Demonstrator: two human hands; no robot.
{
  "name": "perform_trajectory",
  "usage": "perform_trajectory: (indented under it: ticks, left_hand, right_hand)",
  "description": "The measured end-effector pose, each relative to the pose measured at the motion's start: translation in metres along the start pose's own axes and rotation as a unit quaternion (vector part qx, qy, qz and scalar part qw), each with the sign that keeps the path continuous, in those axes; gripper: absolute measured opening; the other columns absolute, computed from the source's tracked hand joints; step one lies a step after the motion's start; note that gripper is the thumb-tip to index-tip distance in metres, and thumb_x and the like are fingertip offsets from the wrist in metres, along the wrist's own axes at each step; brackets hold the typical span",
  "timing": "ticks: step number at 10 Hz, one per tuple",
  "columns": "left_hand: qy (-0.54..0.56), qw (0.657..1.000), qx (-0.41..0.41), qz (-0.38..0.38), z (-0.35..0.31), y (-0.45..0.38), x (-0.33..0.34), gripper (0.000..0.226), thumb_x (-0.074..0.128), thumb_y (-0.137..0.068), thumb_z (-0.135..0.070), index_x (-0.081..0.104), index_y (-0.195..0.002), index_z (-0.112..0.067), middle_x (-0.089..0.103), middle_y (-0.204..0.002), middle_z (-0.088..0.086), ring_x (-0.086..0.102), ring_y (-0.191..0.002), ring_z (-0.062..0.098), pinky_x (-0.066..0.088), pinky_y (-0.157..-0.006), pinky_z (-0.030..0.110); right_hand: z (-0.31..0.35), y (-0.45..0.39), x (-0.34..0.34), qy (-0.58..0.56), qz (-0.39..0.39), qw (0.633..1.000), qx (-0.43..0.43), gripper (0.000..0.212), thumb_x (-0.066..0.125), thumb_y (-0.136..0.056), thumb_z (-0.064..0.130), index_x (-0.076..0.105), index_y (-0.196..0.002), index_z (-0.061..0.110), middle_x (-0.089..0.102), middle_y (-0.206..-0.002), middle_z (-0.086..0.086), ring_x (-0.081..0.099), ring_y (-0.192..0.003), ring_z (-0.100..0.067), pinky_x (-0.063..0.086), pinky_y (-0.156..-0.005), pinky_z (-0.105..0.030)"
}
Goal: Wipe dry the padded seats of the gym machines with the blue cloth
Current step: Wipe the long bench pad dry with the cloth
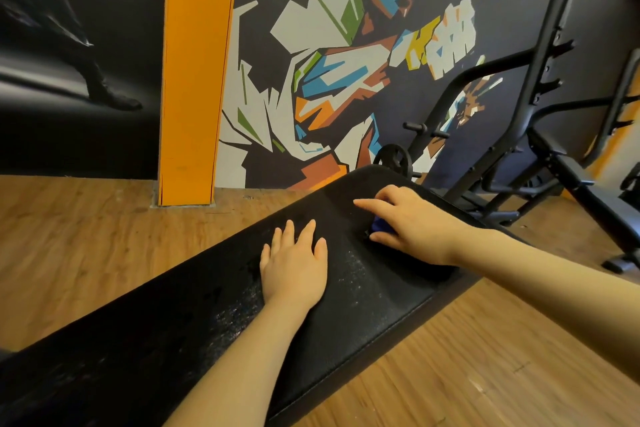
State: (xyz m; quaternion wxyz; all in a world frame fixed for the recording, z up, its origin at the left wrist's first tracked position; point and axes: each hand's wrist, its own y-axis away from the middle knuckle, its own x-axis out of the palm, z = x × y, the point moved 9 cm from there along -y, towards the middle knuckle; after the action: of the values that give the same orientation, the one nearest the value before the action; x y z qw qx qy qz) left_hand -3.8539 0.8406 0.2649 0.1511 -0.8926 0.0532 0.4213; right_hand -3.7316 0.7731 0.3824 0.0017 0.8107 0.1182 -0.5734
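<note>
The left hand (294, 265) lies flat, fingers straight, on the padded bench seat (363, 308), seemingly bracing, while farther right the right hand (412, 222) bunches the blue cloth (379, 225) under curled fingers, pressing it onto the seat's far end to wipe.

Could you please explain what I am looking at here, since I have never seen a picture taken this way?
There is no machine here: the camera sits on a person's head, looking forward and down, so the two arms you see are their own. The left hand rests flat, fingers straight, on a long black padded bench. The right hand presses a blue cloth onto the bench farther along; only a small corner of cloth shows beneath it. Pale specks glint on the padding, possibly moisture. Behind are a wooden floor, an orange pillar, a colourful mural and a black gym frame.
</note>
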Motion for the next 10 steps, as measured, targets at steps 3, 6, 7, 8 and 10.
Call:
perform_trajectory:
  ticks: [3, 6, 7, 8, 10]
  left_hand:
    - [0.010, 1.000, 0.014, -0.009, 0.000, 0.002, -0.002, 0.052, 0.020, -0.103, -0.049, 0.015, -0.154, -0.038, 0.010, -0.164, -0.002, 0.003, -0.151, 0.020, 0.006, -0.123, 0.043]
    - [0.022, 1.000, 0.012, -0.016, 0.001, 0.002, -0.002, 0.051, 0.022, -0.103, -0.049, 0.017, -0.153, -0.039, 0.010, -0.164, -0.002, 0.003, -0.151, 0.020, 0.004, -0.123, 0.043]
    - [0.026, 1.000, 0.011, -0.013, 0.001, 0.003, -0.002, 0.051, 0.022, -0.103, -0.049, 0.017, -0.153, -0.039, 0.009, -0.164, -0.002, 0.002, -0.151, 0.020, 0.003, -0.122, 0.043]
    - [0.029, 0.999, 0.011, -0.009, 0.001, 0.003, -0.002, 0.051, 0.022, -0.103, -0.049, 0.016, -0.153, -0.039, 0.008, -0.164, -0.002, 0.001, -0.151, 0.020, 0.002, -0.122, 0.043]
    - [0.025, 1.000, 0.012, -0.001, 0.000, 0.004, -0.001, 0.052, 0.021, -0.103, -0.050, 0.016, -0.154, -0.039, 0.007, -0.164, -0.001, 0.001, -0.151, 0.020, 0.002, -0.122, 0.044]
  right_hand:
    - [-0.081, -0.060, -0.047, -0.094, -0.134, 0.981, 0.104, 0.035, 0.056, -0.097, 0.026, 0.060, -0.128, 0.010, 0.061, -0.126, -0.012, 0.054, -0.116, -0.028, 0.041, -0.101, -0.037]
    - [-0.117, -0.091, -0.019, -0.211, -0.151, 0.940, 0.223, 0.032, 0.054, -0.099, 0.023, 0.061, -0.124, 0.004, 0.060, -0.126, -0.017, 0.057, -0.111, -0.032, 0.044, -0.098, -0.042]
    - [-0.111, -0.095, -0.012, -0.221, -0.167, 0.934, 0.226, 0.032, 0.054, -0.099, 0.022, 0.061, -0.123, 0.002, 0.060, -0.127, -0.018, 0.056, -0.112, -0.034, 0.042, -0.099, -0.043]
    - [-0.110, -0.105, 0.002, -0.250, -0.105, 0.931, 0.244, 0.035, 0.047, -0.102, 0.025, 0.058, -0.128, 0.004, 0.056, -0.132, -0.018, 0.054, -0.116, -0.033, 0.040, -0.102, -0.041]
    - [-0.115, -0.101, 0.022, -0.371, 0.001, 0.886, 0.276, 0.037, 0.043, -0.104, 0.030, 0.054, -0.134, 0.012, 0.056, -0.129, -0.012, 0.052, -0.103, -0.021, 0.040, -0.102, -0.041]
